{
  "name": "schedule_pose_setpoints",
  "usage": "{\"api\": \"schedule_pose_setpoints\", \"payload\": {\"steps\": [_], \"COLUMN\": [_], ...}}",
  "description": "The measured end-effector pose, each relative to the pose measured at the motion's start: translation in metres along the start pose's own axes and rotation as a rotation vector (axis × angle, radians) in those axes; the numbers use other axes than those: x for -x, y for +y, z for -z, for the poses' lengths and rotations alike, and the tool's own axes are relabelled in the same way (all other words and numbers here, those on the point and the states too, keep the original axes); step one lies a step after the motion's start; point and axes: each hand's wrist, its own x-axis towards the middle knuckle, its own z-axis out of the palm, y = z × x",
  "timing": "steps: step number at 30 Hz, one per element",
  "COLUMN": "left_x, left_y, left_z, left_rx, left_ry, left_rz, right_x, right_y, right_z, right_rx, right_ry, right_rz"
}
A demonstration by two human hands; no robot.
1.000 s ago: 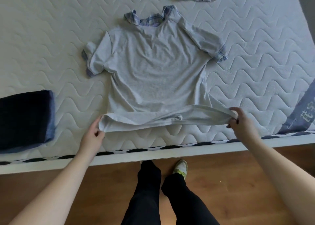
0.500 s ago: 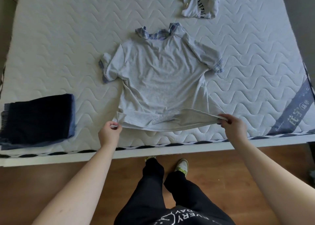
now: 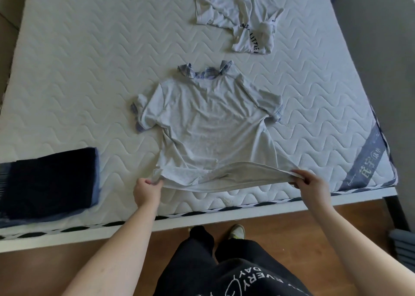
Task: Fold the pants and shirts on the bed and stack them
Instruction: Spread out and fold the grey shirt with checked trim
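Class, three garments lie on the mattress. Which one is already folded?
The dark navy garment at the left edge, a neat rectangle. The grey plaid-collared shirt lies spread out, and the white lettered shirt is crumpled.

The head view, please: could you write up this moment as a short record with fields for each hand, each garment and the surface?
left hand: grips the hem's left corner of the grey polo shirt
right hand: pinches the hem's right corner, lifted off the mattress
grey polo shirt: spread flat, plaid collar away from the person, not yet folded
white printed shirt: crumpled at the far side, unfolded
dark folded pants: lying at the near left edge
mattress: white, quilted wave pattern
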Motion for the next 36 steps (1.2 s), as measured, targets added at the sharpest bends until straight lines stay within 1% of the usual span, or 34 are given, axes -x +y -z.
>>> {"api": "schedule_pose_setpoints", "payload": {"steps": [5,8,10,11,13,15,17,20,22,24,27,30,31,33,36], "left_x": [-0.019,-0.023,-0.023,-0.022,-0.022,-0.024,-0.027,-0.025,-0.016,-0.003,0.014,0.020,0.020,0.017,0.008], "left_y": [-0.001,0.002,0.009,0.015,0.031,0.050,0.073,0.115,0.143,0.172,0.208,0.234,0.242,0.259,0.290], "left_z": [0.005,0.016,0.028,0.035,0.050,0.067,0.088,0.124,0.143,0.155,0.164,0.170,0.174,0.187,0.211], "left_rx": [-0.224,-0.233,-0.201,-0.149,0.047,0.246,0.389,0.565,0.620,0.611,0.523,0.395,0.368,0.329,0.251], "left_ry": [0.005,0.056,0.040,0.020,-0.052,-0.118,-0.107,-0.029,-0.052,-0.146,-0.308,-0.374,-0.363,-0.268,-0.082], "left_rz": [-0.006,-0.114,-0.177,-0.181,-0.169,-0.167,-0.175,-0.170,-0.210,-0.284,-0.432,-0.588,-0.629,-0.685,-0.758], "right_x": [0.003,-0.002,-0.009,-0.014,-0.025,-0.041,-0.058,-0.083,-0.098,-0.108,-0.110,-0.107,-0.107,-0.108,-0.113], "right_y": [-0.001,0.000,-0.004,-0.008,-0.021,-0.039,-0.060,-0.090,-0.110,-0.130,-0.165,-0.200,-0.210,-0.230,-0.262], "right_z": [0.003,0.003,0.003,0.003,0.005,0.016,0.035,0.072,0.093,0.106,0.112,0.116,0.118,0.125,0.136], "right_rx": [0.015,-0.020,-0.073,-0.085,-0.109,-0.142,-0.167,-0.152,-0.152,-0.172,-0.188,-0.134,-0.110,-0.046,0.055], "right_ry": [0.030,0.016,0.003,-0.007,-0.018,0.017,0.078,0.130,0.136,0.116,-0.008,-0.108,-0.125,-0.113,-0.011], "right_rz": [-0.023,-0.062,-0.071,-0.074,-0.069,-0.036,-0.003,0.085,0.137,0.172,0.253,0.376,0.424,0.523,0.641]}}
